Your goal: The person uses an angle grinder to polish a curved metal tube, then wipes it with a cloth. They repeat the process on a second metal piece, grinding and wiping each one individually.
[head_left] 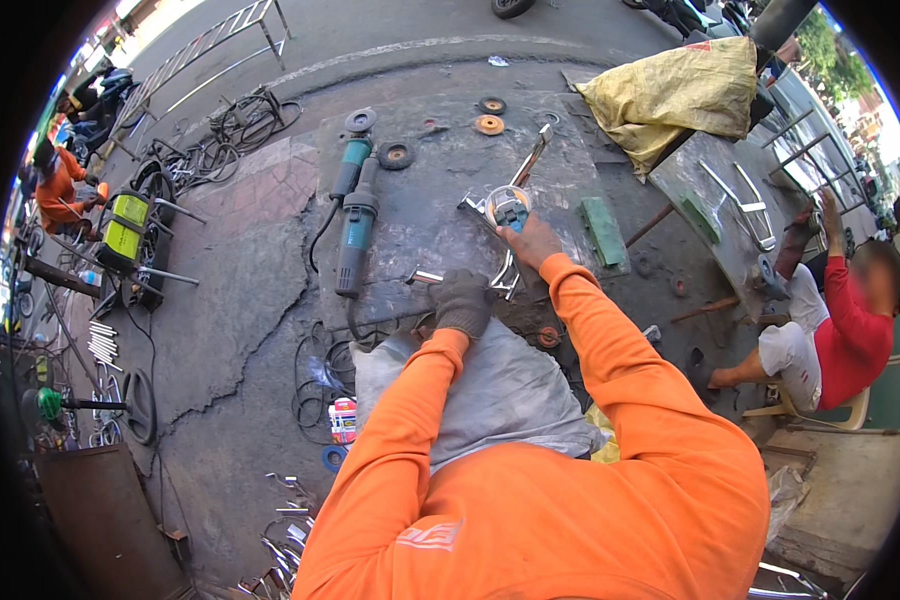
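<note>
The head fisheye looks down from close above the arms (610, 350). It faces the far edge of the worktable (435, 185)

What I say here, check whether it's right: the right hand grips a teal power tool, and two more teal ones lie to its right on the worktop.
Wrong side: in the head view, the right hand grips a teal power tool, but two more teal ones lie to its left on the worktop.

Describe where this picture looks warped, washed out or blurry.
Head view: black corners, with the pale road line bowing in an arc; head view: washed-out glare beside the trees at upper right; head view: bright glints on the shiny metal piece; head view: the seated person blurred at the head.
</note>
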A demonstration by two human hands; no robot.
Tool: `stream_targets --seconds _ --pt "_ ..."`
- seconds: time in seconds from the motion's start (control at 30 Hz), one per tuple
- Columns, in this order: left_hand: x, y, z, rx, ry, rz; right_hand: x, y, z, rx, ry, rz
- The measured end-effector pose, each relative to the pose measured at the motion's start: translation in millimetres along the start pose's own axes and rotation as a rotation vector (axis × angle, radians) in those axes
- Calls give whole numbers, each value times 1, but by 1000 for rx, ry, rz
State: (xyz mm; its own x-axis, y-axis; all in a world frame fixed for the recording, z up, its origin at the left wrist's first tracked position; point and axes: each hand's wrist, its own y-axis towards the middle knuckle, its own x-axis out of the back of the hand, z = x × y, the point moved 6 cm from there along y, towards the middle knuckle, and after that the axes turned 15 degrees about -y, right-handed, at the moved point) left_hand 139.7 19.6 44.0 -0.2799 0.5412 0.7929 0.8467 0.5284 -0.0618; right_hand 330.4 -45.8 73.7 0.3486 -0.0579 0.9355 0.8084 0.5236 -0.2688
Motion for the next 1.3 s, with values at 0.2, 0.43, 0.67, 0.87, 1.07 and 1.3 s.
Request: stream_targets --seconds 0.2,0.43,0.67,0.87,1.07,1.3 --pt "-3 1 6 21 -45 22 -4 -17 -7 0 -38 25" --pt "-2 1 4 26 -59 -10 2 -10 -30 -51 -59 -3" --pt "-4 1 5 16 -41 1 42 9 -30 -61 -153 -151" --pt "-13 2 10 -28 -23 -10 64 26 -39 -93 -143 -170" --pt "-10 2 7 -89 -54 -47 50 20 -27 -43 -241 -67" --pt "-1 -1 3 -82 -69 -57 62 12 -20 -6 -315 -78"
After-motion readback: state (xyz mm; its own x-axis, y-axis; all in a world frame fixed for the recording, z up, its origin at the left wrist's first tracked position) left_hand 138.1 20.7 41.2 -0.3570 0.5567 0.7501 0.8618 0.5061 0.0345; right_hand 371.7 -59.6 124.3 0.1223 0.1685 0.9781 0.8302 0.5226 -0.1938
